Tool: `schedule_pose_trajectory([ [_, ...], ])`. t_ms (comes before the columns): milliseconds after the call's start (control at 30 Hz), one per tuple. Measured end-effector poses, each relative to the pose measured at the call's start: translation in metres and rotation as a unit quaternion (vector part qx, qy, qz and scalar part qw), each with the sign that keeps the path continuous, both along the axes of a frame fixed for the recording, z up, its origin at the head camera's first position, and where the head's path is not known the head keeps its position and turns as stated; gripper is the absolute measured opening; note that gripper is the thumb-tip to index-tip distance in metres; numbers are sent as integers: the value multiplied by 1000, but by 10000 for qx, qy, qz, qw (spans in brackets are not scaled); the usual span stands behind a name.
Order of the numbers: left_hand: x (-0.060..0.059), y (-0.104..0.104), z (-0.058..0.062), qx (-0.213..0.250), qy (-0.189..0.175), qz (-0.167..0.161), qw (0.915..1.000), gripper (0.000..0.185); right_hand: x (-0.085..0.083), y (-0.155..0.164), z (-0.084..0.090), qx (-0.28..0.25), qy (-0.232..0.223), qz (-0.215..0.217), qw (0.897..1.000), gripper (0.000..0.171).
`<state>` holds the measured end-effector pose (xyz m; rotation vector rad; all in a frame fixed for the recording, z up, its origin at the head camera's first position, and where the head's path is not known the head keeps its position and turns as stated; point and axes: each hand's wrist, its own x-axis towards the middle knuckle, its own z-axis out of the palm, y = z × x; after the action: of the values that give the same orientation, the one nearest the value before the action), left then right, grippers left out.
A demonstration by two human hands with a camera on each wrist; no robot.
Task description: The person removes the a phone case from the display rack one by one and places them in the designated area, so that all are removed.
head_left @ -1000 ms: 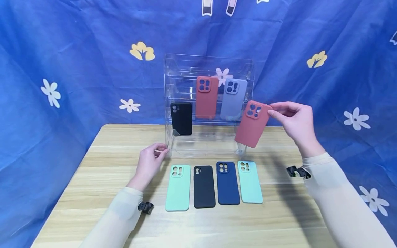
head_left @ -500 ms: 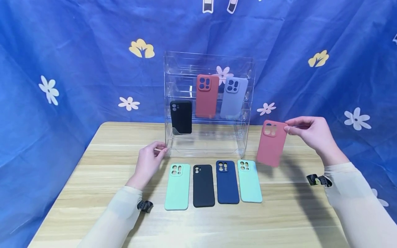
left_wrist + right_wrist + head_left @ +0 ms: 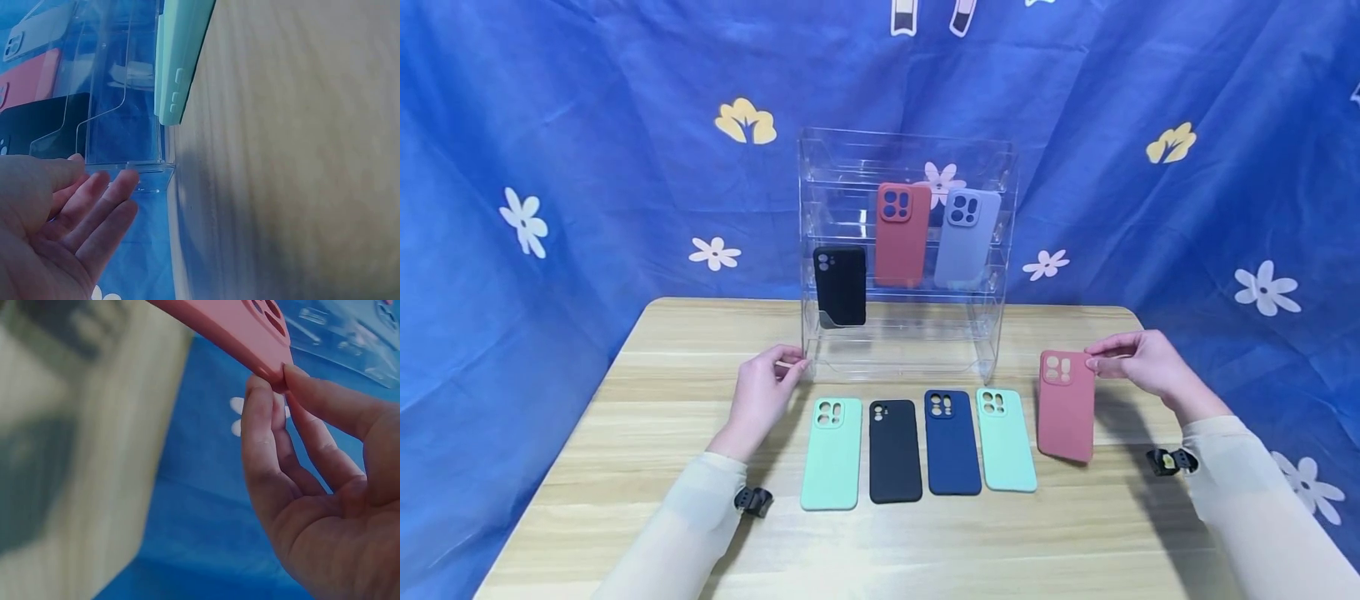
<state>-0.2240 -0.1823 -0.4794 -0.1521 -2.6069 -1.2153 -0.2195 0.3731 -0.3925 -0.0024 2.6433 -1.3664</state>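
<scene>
Left hand [image 3: 762, 392] rests on the table [image 3: 647, 433] near its back edge, fingers loosely straight, tips touching the front left corner of the clear rack [image 3: 906, 250]; it holds nothing.

A row of four cases lies flat in front of the rack: mint case [image 3: 831, 452], black case [image 3: 894, 451], navy case [image 3: 951, 442], second mint case [image 3: 1004, 438].

Right hand [image 3: 1138, 367] pinches the pink case [image 3: 1066, 405] by its top corner, thumb against fingertips. The case is tilted, its lower end at or just above the table, right of the row toward the right edge.

Judged step: laying the pink case down. Next move calls for lowering it flat, parallel to the row, then letting go.

Head view alone gives the row layout. Left wrist view confirms finger contact with the rack. Right wrist view shows the pinch on the case's edge.
</scene>
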Motion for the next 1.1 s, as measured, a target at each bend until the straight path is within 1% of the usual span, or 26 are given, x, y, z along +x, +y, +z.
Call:
schedule_pose_trajectory([
  [133,1,0,0,19,35,-20,10000,23,0,2,-19,-125,-271,95,9995,42],
  [233,1,0,1,20,24,-28,10000,23,-1,1,-34,-33,-318,167,9994,39],
  [433,1,1,3,-2,-4,-22,10000,23,0,-5,-60,267,-269,168,9991,32],
  [600,1,1,3,-38,-43,-12,10000,23,0,-7,-76,714,-75,97,9974,26],
  [700,2,1,3,-51,-50,13,10000,23,0,-7,-81,836,-74,51,9965,25],
  [867,2,2,3,-37,-88,23,10000,23,0,-5,-85,804,-151,54,9966,25],
  [933,2,2,3,-16,-103,14,9999,23,0,-5,-86,891,-171,37,9959,23],
  [1033,1,2,3,-7,-94,16,10000,23,1,-7,-84,1298,-46,44,9915,20],
  [1100,0,2,2,-6,-79,22,10000,23,2,-11,-82,1712,90,46,9852,16],
])
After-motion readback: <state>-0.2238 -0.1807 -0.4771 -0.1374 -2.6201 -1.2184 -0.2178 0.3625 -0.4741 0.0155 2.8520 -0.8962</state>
